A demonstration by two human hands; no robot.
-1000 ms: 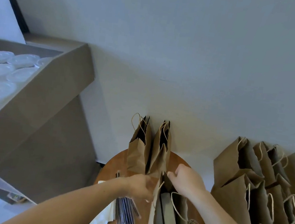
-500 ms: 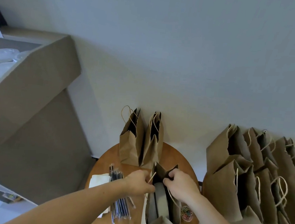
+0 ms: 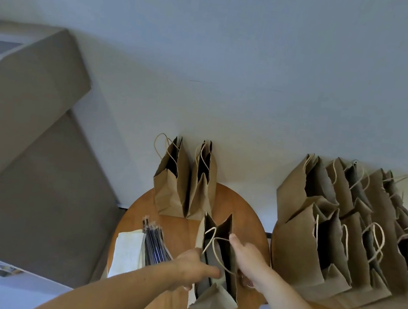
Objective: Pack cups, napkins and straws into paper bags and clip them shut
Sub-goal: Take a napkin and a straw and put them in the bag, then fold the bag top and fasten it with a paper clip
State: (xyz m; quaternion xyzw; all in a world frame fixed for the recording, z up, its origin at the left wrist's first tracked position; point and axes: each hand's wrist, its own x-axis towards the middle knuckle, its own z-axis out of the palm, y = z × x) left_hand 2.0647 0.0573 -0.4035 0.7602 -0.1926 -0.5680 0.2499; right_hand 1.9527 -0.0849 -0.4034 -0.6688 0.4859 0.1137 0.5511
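Head view: an open paper bag point(image 3: 216, 294) stands on the round wooden table point(image 3: 183, 231), held between both hands. The left hand point(image 3: 192, 268) grips the bag's left wall, its fingers point(image 3: 210, 273) curled over the rim with one reaching into the mouth. The right hand point(image 3: 249, 261) lies against the outside of the right wall. One of its fingers point(image 3: 234, 238) is stretched straight along the paper near the rim, and whether the others pinch the wall cannot be told. A twine handle point(image 3: 212, 244) loops across the bag's mouth between the two hands. Something flat and grey sits inside the bag, too dim to identify.

Just left of the left fingers lies a bundle of dark straws point(image 3: 154, 247), and beside the straws, farther left, a stack of white napkins point(image 3: 127, 254). Beyond the fingers, at the table's far edge against the wall, two more bags point(image 3: 171, 189) stand upright side by side, touching each other. Well to the right of the right fingers, off the table, a crowd of upright bags point(image 3: 297, 243) stands packed together, mouths open and handles up. Far left of the fingers stands a large cardboard box point(image 3: 28, 112).
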